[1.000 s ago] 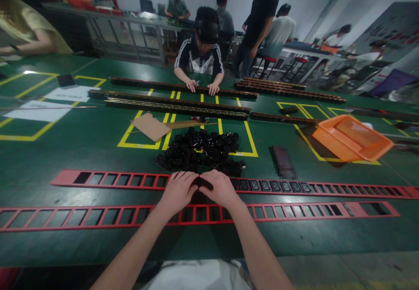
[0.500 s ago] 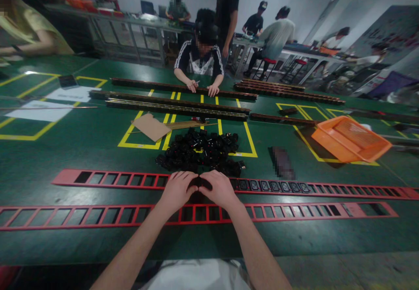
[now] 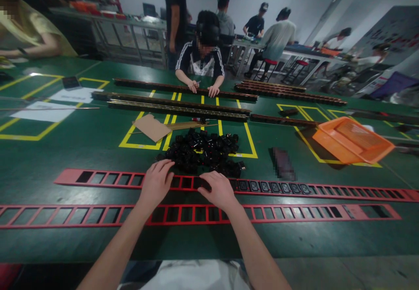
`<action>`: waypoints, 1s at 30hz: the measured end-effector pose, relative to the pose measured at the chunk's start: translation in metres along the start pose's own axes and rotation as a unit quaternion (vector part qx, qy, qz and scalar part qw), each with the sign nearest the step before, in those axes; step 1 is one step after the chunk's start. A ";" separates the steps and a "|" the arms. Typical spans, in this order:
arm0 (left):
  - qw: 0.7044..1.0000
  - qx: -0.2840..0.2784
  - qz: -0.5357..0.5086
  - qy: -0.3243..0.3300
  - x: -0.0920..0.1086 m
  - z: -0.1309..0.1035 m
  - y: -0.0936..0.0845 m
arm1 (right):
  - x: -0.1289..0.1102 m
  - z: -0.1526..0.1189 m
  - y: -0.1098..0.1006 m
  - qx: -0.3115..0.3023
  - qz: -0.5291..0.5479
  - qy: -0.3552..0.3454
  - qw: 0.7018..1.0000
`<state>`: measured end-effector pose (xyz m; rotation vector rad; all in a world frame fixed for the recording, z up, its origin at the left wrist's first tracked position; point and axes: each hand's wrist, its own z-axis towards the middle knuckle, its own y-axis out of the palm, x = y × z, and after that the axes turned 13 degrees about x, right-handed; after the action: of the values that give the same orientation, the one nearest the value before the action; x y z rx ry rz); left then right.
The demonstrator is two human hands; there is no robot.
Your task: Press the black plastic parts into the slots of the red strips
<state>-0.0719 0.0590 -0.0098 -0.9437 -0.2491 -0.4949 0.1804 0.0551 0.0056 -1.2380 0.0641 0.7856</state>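
Two long red slotted frames lie across the green table, the far frame (image 3: 67,177) and the near frame (image 3: 355,210). Black sockets (image 3: 275,187) fill several slots of the far one, right of my hands. My left hand (image 3: 158,178) is over the far frame with fingers apart, beside the pile of black parts (image 3: 203,150), nothing visible in it. My right hand (image 3: 218,188) rests on the same frame with curled fingers, at a dark part in a slot; whether it grips that part is hidden.
An orange basket (image 3: 353,139) is at the right, near a dark pixelated object (image 3: 282,163). Brown cardboard (image 3: 152,128) and long dark rails (image 3: 176,106) lie beyond the pile. A person (image 3: 200,58) sits across the table.
My left hand has moved left, away from my right hand, uncovering slots of the far frame. My right hand has stayed nearly in place. A standing person in the background has moved left.
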 end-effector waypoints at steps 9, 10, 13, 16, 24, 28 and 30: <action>0.993 -0.033 0.112 -0.020 -0.035 0.014 -0.007 | -0.001 0.000 -0.001 0.001 0.000 0.004 1.000; 0.993 -0.043 0.104 -0.022 -0.037 0.014 -0.005 | -0.001 0.000 -0.001 0.002 0.000 0.005 1.000; 0.996 -0.053 0.058 -0.037 -0.039 0.015 -0.002 | -0.002 0.000 -0.002 0.003 0.004 0.005 1.000; 0.996 -0.039 0.035 -0.069 -0.037 0.016 -0.001 | -0.002 0.000 -0.001 0.001 0.004 0.003 1.000; 0.994 -0.021 0.046 -0.102 -0.031 0.013 -0.004 | -0.002 0.000 -0.001 0.005 0.000 0.002 1.000; 0.991 -0.009 0.047 -0.125 -0.029 0.013 -0.005 | -0.003 0.001 -0.001 -0.001 -0.006 0.004 1.000; 0.990 0.010 0.042 -0.137 -0.028 0.013 -0.006 | -0.003 0.001 -0.001 -0.001 -0.007 0.003 1.000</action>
<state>-0.0987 0.0751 -0.0092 -0.9976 -0.4586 -0.2830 0.1784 0.0541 0.0083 -1.2410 0.0600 0.7700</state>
